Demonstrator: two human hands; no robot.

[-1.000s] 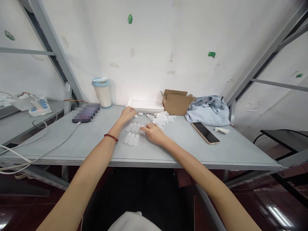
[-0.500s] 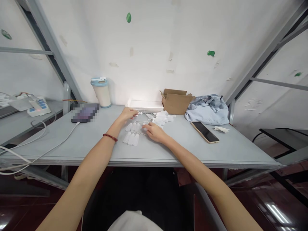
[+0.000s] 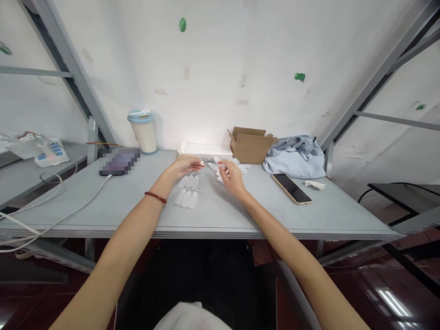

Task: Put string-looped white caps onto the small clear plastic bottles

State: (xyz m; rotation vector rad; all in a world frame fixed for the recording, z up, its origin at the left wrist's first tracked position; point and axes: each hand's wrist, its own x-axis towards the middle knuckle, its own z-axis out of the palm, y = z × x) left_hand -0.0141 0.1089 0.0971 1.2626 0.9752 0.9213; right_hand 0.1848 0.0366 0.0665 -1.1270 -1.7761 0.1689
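Note:
My left hand [image 3: 186, 165], with a red bead bracelet [image 3: 156, 197] at the wrist, is closed in a pinch on a small white tag whose end shows at the fingertips. Just to its right, my right hand [image 3: 232, 177] pinches another white string tag [image 3: 216, 159] above the pile. Several loose white tags [image 3: 243, 168] lie heaped behind and beside the right hand, partly hidden by it. Nearer to me, two small groups of white tags [image 3: 187, 199] lie fanned out flat with their strings pointing right.
On the grey table [image 3: 227, 220] stand a white cup with a blue lid [image 3: 143, 133] and an opened cardboard box [image 3: 252, 147]. A flat white stack [image 3: 206, 150] lies by the wall. Light blue cloth [image 3: 295, 158], a phone [image 3: 291, 189] and a charging phone [image 3: 118, 161] lie around.
My right hand has lifted from the fanned tags and moved right and back to the heap, taking hold of a tag. My left hand has shifted slightly right with a tag in its fingertips.

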